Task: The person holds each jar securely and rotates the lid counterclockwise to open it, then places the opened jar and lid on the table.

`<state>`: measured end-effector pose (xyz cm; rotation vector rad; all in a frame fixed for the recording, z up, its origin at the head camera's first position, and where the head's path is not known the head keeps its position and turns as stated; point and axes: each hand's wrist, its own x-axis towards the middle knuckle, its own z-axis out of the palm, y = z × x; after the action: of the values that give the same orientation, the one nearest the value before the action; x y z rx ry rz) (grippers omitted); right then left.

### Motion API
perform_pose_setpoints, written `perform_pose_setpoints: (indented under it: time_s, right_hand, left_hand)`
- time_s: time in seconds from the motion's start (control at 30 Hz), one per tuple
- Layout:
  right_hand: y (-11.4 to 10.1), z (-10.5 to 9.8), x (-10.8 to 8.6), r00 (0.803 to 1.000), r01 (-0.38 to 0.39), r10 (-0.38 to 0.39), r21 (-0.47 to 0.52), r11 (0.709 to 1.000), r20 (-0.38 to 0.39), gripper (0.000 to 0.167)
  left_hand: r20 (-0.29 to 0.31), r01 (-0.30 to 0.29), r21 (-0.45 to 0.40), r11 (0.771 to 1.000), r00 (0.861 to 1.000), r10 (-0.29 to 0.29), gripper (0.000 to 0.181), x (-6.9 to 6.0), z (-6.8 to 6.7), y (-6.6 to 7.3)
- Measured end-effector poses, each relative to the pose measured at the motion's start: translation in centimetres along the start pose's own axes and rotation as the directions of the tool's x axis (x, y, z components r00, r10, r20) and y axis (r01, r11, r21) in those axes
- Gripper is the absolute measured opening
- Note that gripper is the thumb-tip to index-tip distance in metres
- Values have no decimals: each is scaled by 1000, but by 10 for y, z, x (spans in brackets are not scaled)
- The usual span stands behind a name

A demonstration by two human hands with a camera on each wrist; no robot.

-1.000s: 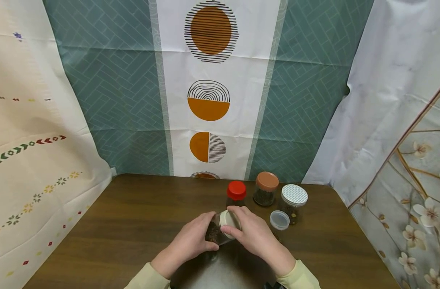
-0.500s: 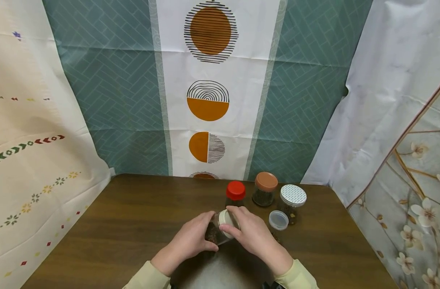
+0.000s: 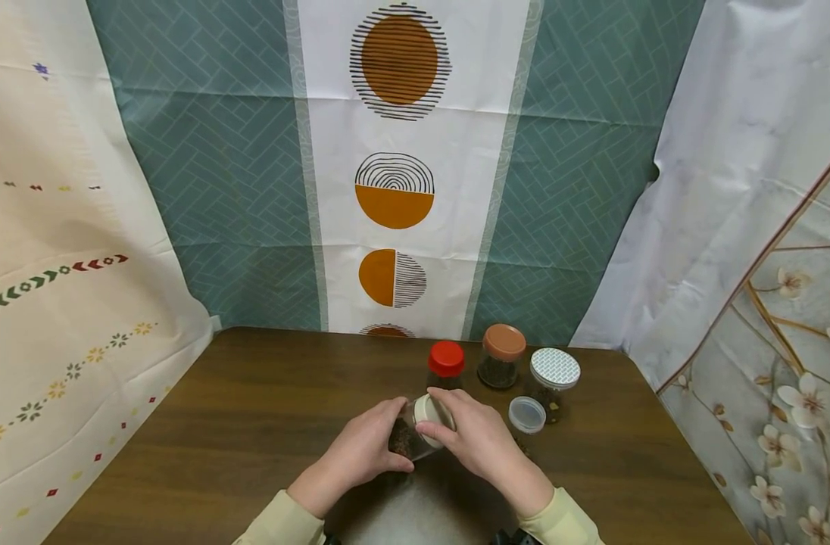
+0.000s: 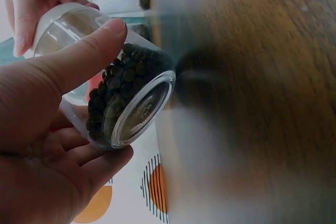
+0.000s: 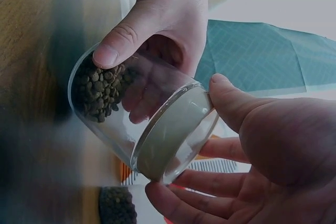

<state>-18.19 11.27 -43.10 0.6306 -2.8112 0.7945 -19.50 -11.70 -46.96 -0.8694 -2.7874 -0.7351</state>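
Observation:
A clear jar [image 3: 401, 439] part-filled with small dark pellets leans at a slant above the table, between my two hands. Its cream lid [image 3: 429, 420] points up and to the right. My left hand [image 3: 363, 446] grips the jar's body, thumb on one side and fingers around the other, as the left wrist view shows. On the lid [image 5: 176, 129], my right hand [image 3: 479, 439] holds the rim between thumb and fingers. The pellets [image 5: 102, 90] lie gathered toward the jar's base. In the head view the hands hide part of the jar.
Behind the hands stand a red-lidded jar [image 3: 446, 358], a brown-lidded jar [image 3: 504, 348] and a jar with a white patterned lid [image 3: 555, 369]. A small jar with a translucent lid [image 3: 527, 414] is close to my right wrist. Patterned cloths surround the wooden table [image 3: 272, 393].

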Motion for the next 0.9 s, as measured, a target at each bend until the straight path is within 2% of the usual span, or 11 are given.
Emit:
perform_pose_setpoints:
  time_s: [0.43,0.9]
  right_hand:
    - [-1,-3,0,1000,25,-25,20,999,-8,58]
    - [1,-4,-1,999,-5,3,49,999,50,63]
  left_hand:
    - [5,-17,-8,1000,1000,17,90,1,-4,3]
    - [34,-3,-12,1000,999,4,91,1,-5,3]
